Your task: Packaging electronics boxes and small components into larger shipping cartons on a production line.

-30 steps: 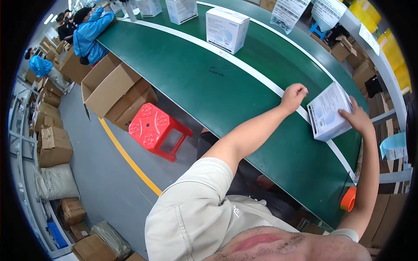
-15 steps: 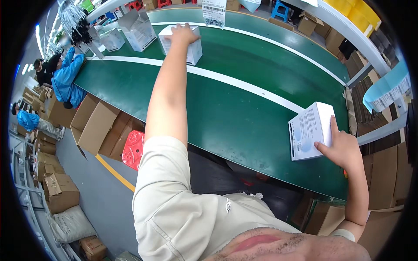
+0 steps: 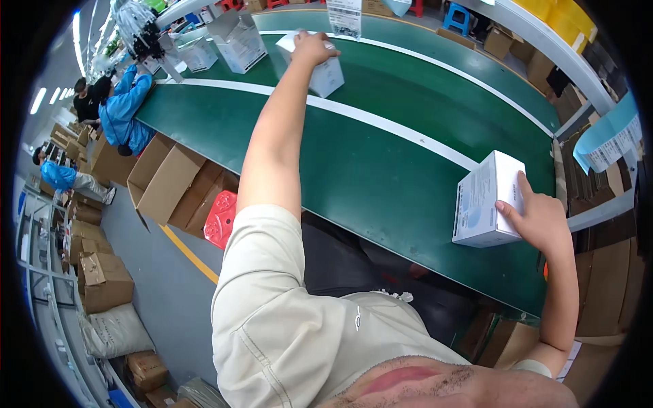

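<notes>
My left arm reaches far across the green bench. At its end my left hand (image 3: 314,48) grips the top of a white carton (image 3: 328,77), which looks tilted. The fingers wrap over the upper edge and hide part of it. Close on the right, a second white carton (image 3: 478,197) with printed sides stands upright on the bench. My right hand (image 3: 542,219) holds it from its right side, the thumb and forefinger pressed on the white face. Its other fingers are mostly hidden.
A green conveyor belt (image 3: 435,95) runs beyond a white rail. More white cartons (image 3: 239,47) stand at the far left, one open. An open brown box (image 3: 173,180) and a red stool (image 3: 221,217) sit below the bench edge. People in blue work at left. A metal frame post (image 3: 564,64) rises at right.
The whole view has shifted a little. My left hand's carton now leans more and sits slightly nearer the right. My right hand stays on its carton.
</notes>
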Tool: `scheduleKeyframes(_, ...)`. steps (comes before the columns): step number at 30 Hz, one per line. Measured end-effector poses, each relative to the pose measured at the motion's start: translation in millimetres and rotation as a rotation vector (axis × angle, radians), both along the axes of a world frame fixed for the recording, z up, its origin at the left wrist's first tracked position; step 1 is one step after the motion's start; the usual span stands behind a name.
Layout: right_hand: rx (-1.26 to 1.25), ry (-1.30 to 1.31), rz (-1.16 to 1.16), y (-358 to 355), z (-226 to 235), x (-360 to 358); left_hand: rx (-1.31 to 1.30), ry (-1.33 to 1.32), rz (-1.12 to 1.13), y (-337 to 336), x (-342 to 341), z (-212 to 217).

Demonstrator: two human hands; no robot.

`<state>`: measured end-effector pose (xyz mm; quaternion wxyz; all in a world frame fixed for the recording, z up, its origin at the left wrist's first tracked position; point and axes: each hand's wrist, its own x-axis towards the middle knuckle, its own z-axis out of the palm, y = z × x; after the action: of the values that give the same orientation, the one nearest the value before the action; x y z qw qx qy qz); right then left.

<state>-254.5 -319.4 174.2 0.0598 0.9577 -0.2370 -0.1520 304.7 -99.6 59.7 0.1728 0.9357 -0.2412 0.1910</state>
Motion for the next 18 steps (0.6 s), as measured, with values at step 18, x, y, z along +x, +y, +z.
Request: scheduleKeyframes(18,0.725,-0.566,0.107,-120,-101,61,0.018,-0.071,-1.067,-74,-418,13)
